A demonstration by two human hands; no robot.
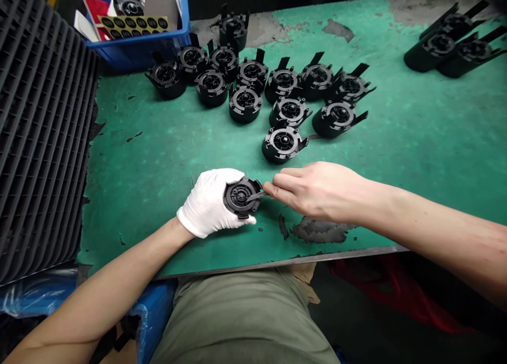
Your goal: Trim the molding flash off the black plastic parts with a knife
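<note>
Nothing reads clearly — marks on the yellow sticker sheet [133, 24] (tiny) blur.

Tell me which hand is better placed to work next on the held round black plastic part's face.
Probably the right: the bare right hand holds a thin, grey, metallic-looking tool, its tip over the round black plastic part. The white-gloved left hand is occupied gripping that part's side.

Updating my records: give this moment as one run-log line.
left hand: gloved, holding black part | right hand: bare, holding tool at part's face | bench: similar parts beyond
</note>
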